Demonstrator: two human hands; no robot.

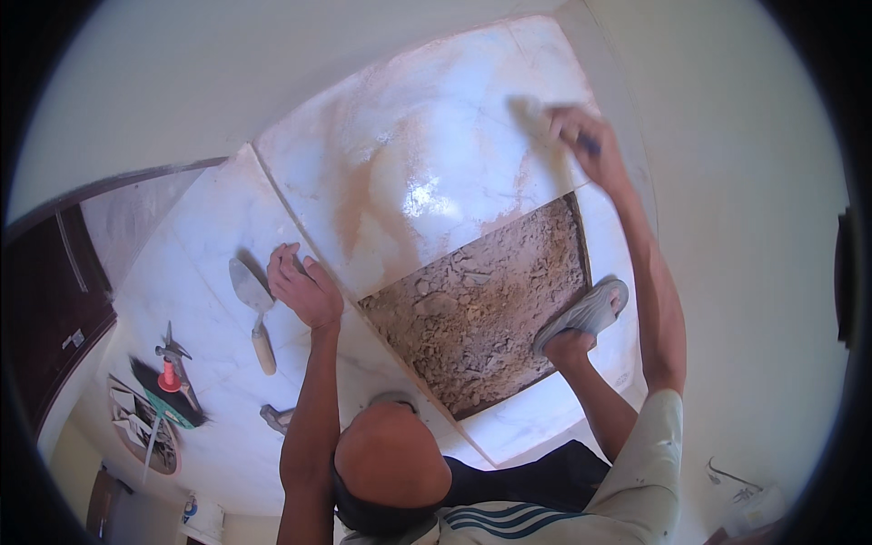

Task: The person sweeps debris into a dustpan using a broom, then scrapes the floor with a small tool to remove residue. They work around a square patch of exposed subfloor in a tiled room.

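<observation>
My right hand [586, 141] is closed round the dark-ended handle of what looks like a brush [527, 113], its head smeared by motion over the large marble-patterned tile [472, 136]. Pinkish-brown dust streaks lie on that tile, with a shiny spot near its middle. My left hand [307, 289] hovers over or rests on the tiles by the seam, fingers loosely curled and apart, nothing visible in it. Just left of it lies a pointing trowel [252, 286] with a wooden handle. Below the large tile is a rectangular opening [481, 309] filled with broken rubble.
My right foot in a grey slipper [590, 313] stands at the opening's right edge. On the left lie a claw hammer [170, 350], a green broom head [177, 411] and a round container [163, 459] of tile scraps. Another hammer head [275, 418] shows beside my left forearm.
</observation>
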